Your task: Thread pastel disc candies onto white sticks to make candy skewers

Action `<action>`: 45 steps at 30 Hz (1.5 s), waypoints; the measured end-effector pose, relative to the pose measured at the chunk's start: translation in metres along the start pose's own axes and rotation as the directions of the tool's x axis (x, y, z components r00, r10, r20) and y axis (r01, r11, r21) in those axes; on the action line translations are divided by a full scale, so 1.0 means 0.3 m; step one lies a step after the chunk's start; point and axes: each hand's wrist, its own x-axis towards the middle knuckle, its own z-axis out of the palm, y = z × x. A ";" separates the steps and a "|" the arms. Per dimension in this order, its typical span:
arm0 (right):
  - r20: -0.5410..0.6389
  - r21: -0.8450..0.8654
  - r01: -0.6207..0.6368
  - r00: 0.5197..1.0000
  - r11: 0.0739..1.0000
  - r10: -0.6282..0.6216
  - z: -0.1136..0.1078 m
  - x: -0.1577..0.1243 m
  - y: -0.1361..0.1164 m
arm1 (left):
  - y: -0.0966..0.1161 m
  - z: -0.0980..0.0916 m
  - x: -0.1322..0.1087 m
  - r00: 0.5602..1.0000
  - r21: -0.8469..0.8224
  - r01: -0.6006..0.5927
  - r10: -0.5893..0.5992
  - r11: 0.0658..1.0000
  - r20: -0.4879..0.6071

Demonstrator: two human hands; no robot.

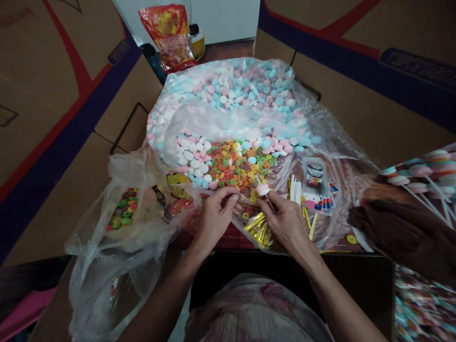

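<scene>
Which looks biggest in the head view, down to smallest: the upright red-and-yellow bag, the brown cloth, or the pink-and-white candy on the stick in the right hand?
1. Brown cloth, though cut off by the frame
2. Red-and-yellow bag
3. Pink-and-white candy, clearly smallest

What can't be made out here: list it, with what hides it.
Head view: what, if anything, the left hand pinches; its curled fingers hide it.
Head view: the fine print on the dark label; too small, blurred.
Head view: the rest of the bunched candy sticks; cut off by the right edge.
</scene>
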 end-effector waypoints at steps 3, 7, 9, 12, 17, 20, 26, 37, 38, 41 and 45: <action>0.029 -0.183 0.064 0.998 0.981 -0.060 0.020 0.013 -0.011 | -0.005 -0.021 0.000 1.000 -0.018 -0.002 0.002 1.000 0.001; 0.013 -0.169 0.008 1.000 0.986 -0.006 0.032 0.027 -0.019 | -0.008 -0.011 -0.001 0.999 0.005 -0.002 0.002 1.000 0.044; 0.002 0.004 -0.046 0.999 0.999 0.046 0.027 0.030 -0.017 | -0.004 0.003 -0.001 0.999 -0.004 0.005 -0.005 1.000 0.045; 0.023 0.343 -0.127 0.992 0.931 0.127 0.015 0.032 -0.018 | 0.005 0.025 0.001 0.999 -0.019 -0.019 0.020 1.000 0.050; 0.086 0.562 -0.206 0.978 0.801 0.191 0.008 0.026 -0.043 | 0.012 0.049 0.004 0.994 -0.028 -0.047 0.049 0.998 0.098; 0.094 0.595 -0.223 0.973 0.772 0.209 0.012 0.022 -0.048 | 0.021 0.053 0.001 0.992 -0.078 -0.018 0.028 0.997 0.124; 0.138 0.649 -0.231 0.973 0.725 0.187 0.012 0.029 -0.040 | 0.036 0.046 -0.014 0.983 -0.211 0.073 -0.035 0.975 0.179; 0.098 0.325 -0.090 0.993 0.941 0.061 -0.026 -0.014 -0.031 | 0.037 0.042 0.025 0.987 -0.461 0.159 -0.129 0.873 0.095; 0.100 0.299 -0.064 0.994 0.952 0.036 -0.030 -0.028 -0.031 | 0.034 0.042 0.030 0.990 -0.456 0.143 -0.127 0.879 0.066; 0.090 0.266 0.007 0.995 0.964 -0.032 -0.040 -0.069 -0.035 | 0.020 0.039 0.044 0.994 -0.428 0.108 -0.109 0.898 0.021; 0.114 0.228 0.052 0.990 0.972 -0.080 -0.049 -0.105 -0.047 | 0.006 0.041 0.052 0.998 -0.466 0.053 -0.060 0.883 0.001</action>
